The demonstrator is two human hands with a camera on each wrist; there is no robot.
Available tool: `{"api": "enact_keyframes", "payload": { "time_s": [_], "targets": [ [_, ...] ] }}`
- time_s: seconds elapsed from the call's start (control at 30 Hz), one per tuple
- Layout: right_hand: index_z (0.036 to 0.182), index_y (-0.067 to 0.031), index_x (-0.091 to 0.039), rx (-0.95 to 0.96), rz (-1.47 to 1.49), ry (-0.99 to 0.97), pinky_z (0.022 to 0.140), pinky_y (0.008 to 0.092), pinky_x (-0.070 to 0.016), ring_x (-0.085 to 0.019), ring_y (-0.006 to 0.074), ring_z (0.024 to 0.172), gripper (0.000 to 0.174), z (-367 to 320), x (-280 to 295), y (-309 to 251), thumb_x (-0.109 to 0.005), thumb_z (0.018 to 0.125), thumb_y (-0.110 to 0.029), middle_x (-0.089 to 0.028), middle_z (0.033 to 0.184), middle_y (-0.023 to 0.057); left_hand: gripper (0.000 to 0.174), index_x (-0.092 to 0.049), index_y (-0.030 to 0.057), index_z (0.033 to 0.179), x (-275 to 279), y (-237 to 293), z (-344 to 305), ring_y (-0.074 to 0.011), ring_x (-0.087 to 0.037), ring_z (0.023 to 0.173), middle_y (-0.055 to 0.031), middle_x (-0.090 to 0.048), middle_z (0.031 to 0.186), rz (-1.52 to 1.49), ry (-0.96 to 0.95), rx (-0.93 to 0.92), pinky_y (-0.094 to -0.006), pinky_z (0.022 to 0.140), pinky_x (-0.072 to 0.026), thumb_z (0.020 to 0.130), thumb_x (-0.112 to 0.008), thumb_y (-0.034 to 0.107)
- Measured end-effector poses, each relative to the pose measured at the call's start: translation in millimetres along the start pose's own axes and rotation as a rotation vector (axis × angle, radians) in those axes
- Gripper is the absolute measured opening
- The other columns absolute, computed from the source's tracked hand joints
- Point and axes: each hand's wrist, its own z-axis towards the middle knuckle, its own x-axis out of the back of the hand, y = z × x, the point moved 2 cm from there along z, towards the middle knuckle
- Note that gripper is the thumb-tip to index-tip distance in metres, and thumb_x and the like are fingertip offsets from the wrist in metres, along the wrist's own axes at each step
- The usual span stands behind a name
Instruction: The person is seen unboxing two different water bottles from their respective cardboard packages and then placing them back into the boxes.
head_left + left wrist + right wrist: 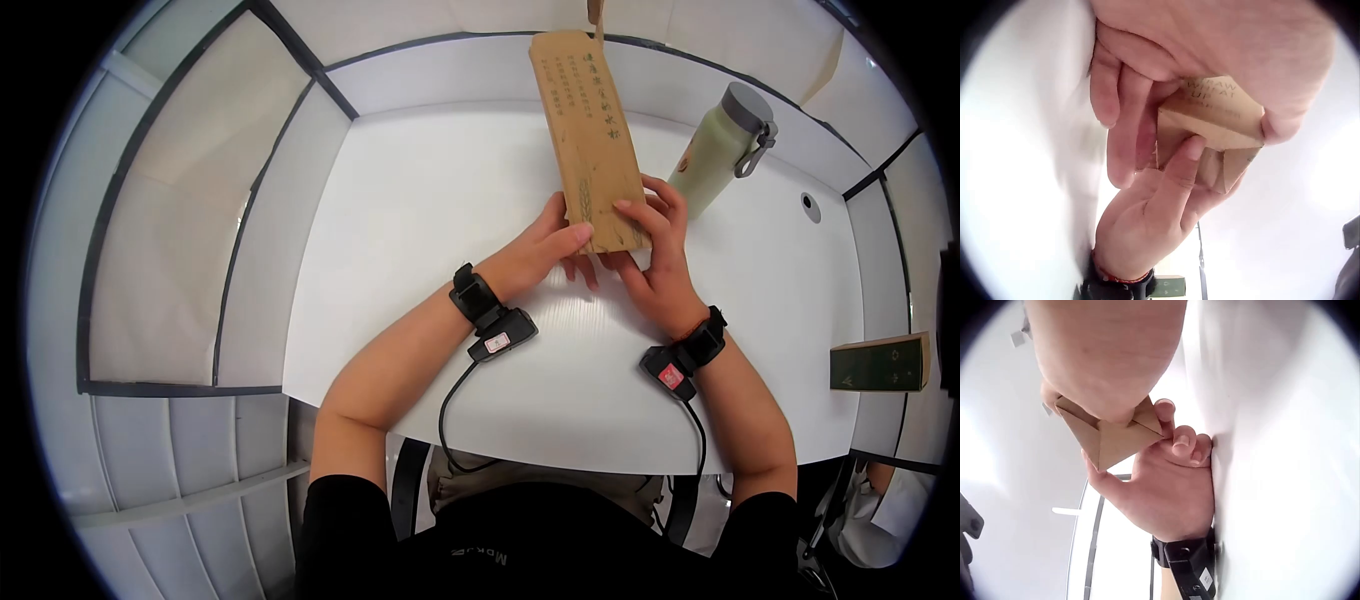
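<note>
Brown box (592,140) — right hand (662,265) at edge, bottle (720,145) near

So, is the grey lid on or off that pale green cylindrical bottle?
On: in the head view, the grey lid covers the top of the pale green bottle. I cannot tell how tightly.

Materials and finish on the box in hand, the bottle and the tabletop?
Box: matte brown kraft paperboard, by its creased edges and folded end flaps.
Bottle: pale green, satin body; coated metal or plastic, can't tell. Its gray cap looks like molded plastic.
Tabletop: smooth, white, slightly glossy, perhaps laminate; it shows a soft sheen.
</note>
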Motion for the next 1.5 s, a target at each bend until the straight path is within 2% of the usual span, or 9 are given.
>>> {"api": "enact_keyframes", "payload": {
  "time_s": [0.33, 0.6, 0.63, 0.83, 0.93, 1.0, 1.07, 1.27, 1.5],
  "targets": [
    [0.137, -0.0143, -0.049, 0.018, -0.011, 0.023, 0.099, 0.0459, -0.0494, -0.050, 0.0358, 0.119, 0.064, 1.1, 0.7, -3.4, -0.070, 0.079, 0.002, -0.031, 0.146, 0.0184, 0.079, -0.010, -0.0006, 0.153, -2.4, 2.7, -0.2, -0.0251, -0.072, 0.086, -0.0189, -0.059, 0.124, -0.024, 0.000, 0.015, -0.0291, 0.071, -0.0528, 0.101, -0.053, 0.042],
    [0.159, -0.0067, -0.021, -0.053, -0.002, -0.018, 0.114, 0.0470, -0.0350, -0.045, 0.0376, 0.132, 0.092, -1.4, 2.2, -3.0, -0.055, 0.074, 0.000, -0.029, 0.150, 0.0211, 0.077, -0.024, 0.0058, 0.149, -1.2, 2.2, 2.3, -0.0231, -0.071, 0.082, -0.0142, -0.066, 0.111, 0.025, 0.085, 0.053, -0.0286, 0.068, -0.0529, 0.097, -0.051, 0.056],
    [0.159, -0.0065, -0.019, -0.116, 0.139, -0.033, 0.115, 0.0474, -0.0341, -0.044, 0.0369, 0.133, 0.094, -2.1, 2.6, -1.6, -0.052, 0.071, 0.000, -0.026, 0.153, 0.0209, 0.069, -0.025, -0.0032, 0.139, 0.8, 1.7, 2.4, -0.0253, -0.072, 0.081, -0.0186, -0.064, 0.113, -0.003, 0.100, 0.008, -0.0297, 0.069, -0.0539, 0.100, -0.058, 0.042],
    [0.159, -0.0053, -0.019, -0.238, 0.472, -0.104, 0.121, 0.0455, -0.0220, -0.036, 0.0342, 0.143, 0.095, 0.8, 6.5, -0.6, -0.045, 0.068, -0.002, -0.036, 0.154, 0.0185, 0.074, -0.032, -0.0014, 0.142, 4.3, -11.9, 5.7, -0.0234, -0.058, 0.120, -0.0179, -0.047, 0.141, 0.435, 0.209, -0.257, -0.0353, 0.090, -0.0532, 0.086, -0.077, 0.019],
    [0.158, -0.0051, -0.021, -0.265, 0.468, -0.138, 0.122, 0.0451, -0.0198, -0.034, 0.0329, 0.146, 0.090, -1.9, 6.5, 0.7, -0.050, 0.073, -0.005, -0.039, 0.152, 0.0179, 0.069, -0.043, 0.0032, 0.139, 2.1, -11.3, 7.1, -0.0228, -0.060, 0.118, -0.0128, -0.054, 0.136, 0.427, 0.118, -0.291, -0.0372, 0.097, -0.0505, 0.083, -0.080, 0.020],
    [0.158, -0.0050, -0.023, -0.307, 0.387, -0.138, 0.122, 0.0453, -0.0202, -0.033, 0.0327, 0.146, 0.088, -2.2, 4.2, -1.5, -0.055, 0.076, -0.008, -0.039, 0.152, 0.0176, 0.037, -0.065, 0.0094, 0.119, -3.6, -10.6, 8.3, -0.0242, -0.063, 0.111, -0.0104, -0.067, 0.116, 0.807, 0.185, -0.381, -0.0371, 0.093, -0.0516, 0.083, -0.075, 0.009],
    [0.153, -0.0040, -0.031, -0.382, 0.336, -0.186, 0.118, 0.0427, -0.0284, -0.042, 0.0310, 0.139, 0.082, -5.6, 2.6, 4.1, -0.071, 0.083, -0.016, -0.048, 0.145, 0.0166, 0.033, -0.067, 0.0099, 0.115, -4.4, -10.9, 6.9, -0.0268, -0.063, 0.108, -0.0113, -0.068, 0.112, 0.920, 0.187, -0.396, -0.0377, 0.091, -0.0525, 0.083, -0.072, 0.003],
    [0.144, -0.0022, -0.043, -0.524, 0.360, -0.218, 0.110, 0.0397, -0.0396, -0.050, 0.0251, 0.131, 0.063, 2.8, 0.0, -3.5, -0.073, 0.090, -0.014, -0.054, 0.139, 0.0124, 0.092, -0.018, 0.0085, 0.148, -1.0, -4.6, 4.7, -0.0247, -0.047, 0.134, -0.0139, -0.043, 0.143, 0.333, 0.194, -0.143, -0.0403, 0.108, -0.0453, 0.079, -0.080, 0.007],
    [0.151, -0.0008, -0.034, -0.366, 0.351, -0.131, 0.119, 0.0412, -0.0277, -0.038, 0.0276, 0.141, 0.067, 1.9, 0.1, 3.0, -0.064, 0.092, -0.012, -0.041, 0.151, 0.0139, 0.088, -0.026, 0.0022, 0.140, -1.0, 2.4, 1.7, -0.0287, -0.044, 0.136, -0.0169, -0.044, 0.141, 0.414, 0.356, -0.186, -0.0437, 0.111, -0.0402, 0.078, -0.086, 0.021]
  ]
}}
